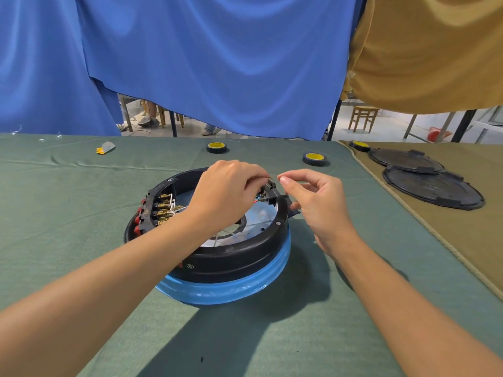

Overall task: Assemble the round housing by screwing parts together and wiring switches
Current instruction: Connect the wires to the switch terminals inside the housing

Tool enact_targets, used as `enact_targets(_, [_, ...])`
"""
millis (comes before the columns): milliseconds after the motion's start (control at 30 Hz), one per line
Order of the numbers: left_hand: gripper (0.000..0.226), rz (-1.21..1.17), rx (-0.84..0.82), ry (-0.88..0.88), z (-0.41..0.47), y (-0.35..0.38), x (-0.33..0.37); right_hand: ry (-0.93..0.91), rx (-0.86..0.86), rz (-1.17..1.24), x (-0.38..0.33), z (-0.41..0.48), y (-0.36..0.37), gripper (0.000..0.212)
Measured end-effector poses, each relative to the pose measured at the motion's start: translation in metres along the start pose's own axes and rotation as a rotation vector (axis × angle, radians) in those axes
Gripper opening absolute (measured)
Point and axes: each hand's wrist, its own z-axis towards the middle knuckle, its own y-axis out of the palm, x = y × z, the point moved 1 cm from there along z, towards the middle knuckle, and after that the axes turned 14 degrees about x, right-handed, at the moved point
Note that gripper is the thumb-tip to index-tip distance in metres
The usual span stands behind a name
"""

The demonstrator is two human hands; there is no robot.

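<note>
Where both forearms reach in over the green-covered bench [81,213], the round housing [231,257] sits just ahead of them, a black ring on a blue base, open side up. Along its left inner wall stands a row of switches [160,208] with brass terminals and white wires [174,206]. Arched over the opening, the left hand [226,191] has its fingers curled and pinches a black switch [269,187] at the far right rim, where a red wire [257,201] ends. Just beside it, the right hand [315,202] is loosely curled, thumb and forefinger tips nearly closed; whether anything lies between them cannot be told. Farther back lie two tape rolls [216,147] [315,159], and to the right two black lids [432,186] rest on tan cloth. A blue curtain [217,63] hangs behind.
</note>
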Motion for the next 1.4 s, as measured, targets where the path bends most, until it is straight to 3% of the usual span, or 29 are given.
enact_targets(433, [0.014,0.139,-0.191,-0.122,0.0,-0.001,-0.003,-0.078,0.02,-0.169,0.01,0.001,0.004,0.018])
enact_targets(1400, [0.016,0.067,-0.229,-0.155,0.0,0.006,-0.006,-0.109,-0.005,-0.273,0.01,-0.001,0.006,0.01])
